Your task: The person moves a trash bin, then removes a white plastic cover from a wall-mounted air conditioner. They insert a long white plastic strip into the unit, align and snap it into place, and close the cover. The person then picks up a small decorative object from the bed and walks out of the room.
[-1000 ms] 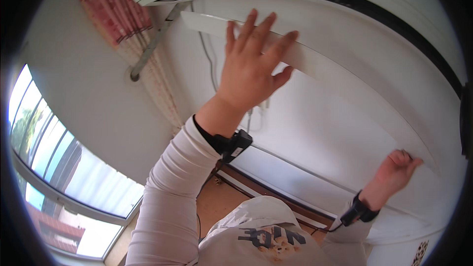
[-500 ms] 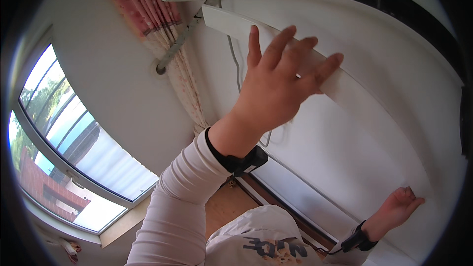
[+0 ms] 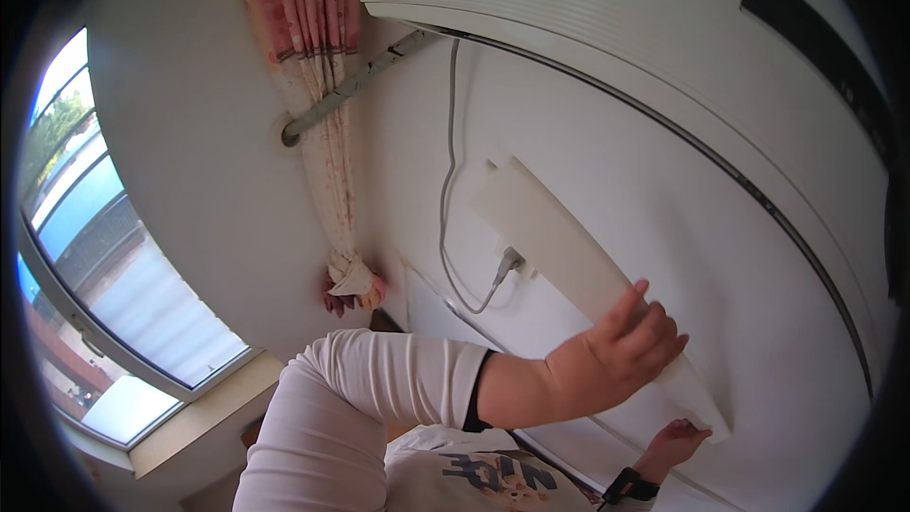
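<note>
Pale, creased sleeve (image 3: 365,374) well behind left fingers (image 3: 627,310), black band (image 3: 473,411) at its cuff. Black strapped wrist unit (image 3: 628,487) nearer right fingers (image 3: 690,429). Shirt front (image 3: 414,470), farther back from both, pale with dark lettering (image 3: 485,466) and tan print (image 3: 517,495).

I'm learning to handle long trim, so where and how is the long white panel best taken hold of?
Probably across the long edges near the middle of the long white panel, coming from the side facing away from the wall. It is long, thin and slants down to the right, so a central hold should balance it; a second hold near its lower right end, by the right grip, would likely steady it.
</note>
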Motion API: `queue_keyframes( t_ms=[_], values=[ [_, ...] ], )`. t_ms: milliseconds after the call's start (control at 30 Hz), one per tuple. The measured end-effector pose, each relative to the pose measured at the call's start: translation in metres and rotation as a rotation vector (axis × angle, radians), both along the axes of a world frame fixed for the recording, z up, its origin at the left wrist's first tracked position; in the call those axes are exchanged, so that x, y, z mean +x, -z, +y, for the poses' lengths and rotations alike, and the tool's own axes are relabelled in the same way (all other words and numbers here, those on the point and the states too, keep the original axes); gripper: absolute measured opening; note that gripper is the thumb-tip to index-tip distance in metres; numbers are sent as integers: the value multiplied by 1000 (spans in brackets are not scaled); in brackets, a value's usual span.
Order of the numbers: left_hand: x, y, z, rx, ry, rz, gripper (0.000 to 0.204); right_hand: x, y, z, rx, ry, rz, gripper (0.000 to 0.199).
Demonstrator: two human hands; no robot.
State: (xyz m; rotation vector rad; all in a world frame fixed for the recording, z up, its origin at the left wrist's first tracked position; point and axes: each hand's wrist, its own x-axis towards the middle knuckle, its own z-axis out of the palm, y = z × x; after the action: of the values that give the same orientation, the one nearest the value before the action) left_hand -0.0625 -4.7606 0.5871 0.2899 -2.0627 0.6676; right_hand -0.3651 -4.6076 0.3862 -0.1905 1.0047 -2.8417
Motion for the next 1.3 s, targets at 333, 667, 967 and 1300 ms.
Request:
queue_keyframes(
  t_ms=[333,667,967,1300],
  values=[
    [4,17,21,-122,99,-85,42,34,19,37,70,22,-63,40],
    [101,106,-40,414,62,11,52,84,-18,74,134,86,334,44],
    [208,223,-25,1223,540,699,62,169,-53,-13,331,-260,575,47],
    [169,130,-15,1507,1548,1200,48,289,-59,-47,1026,-1729,1432,43]
  ],
)
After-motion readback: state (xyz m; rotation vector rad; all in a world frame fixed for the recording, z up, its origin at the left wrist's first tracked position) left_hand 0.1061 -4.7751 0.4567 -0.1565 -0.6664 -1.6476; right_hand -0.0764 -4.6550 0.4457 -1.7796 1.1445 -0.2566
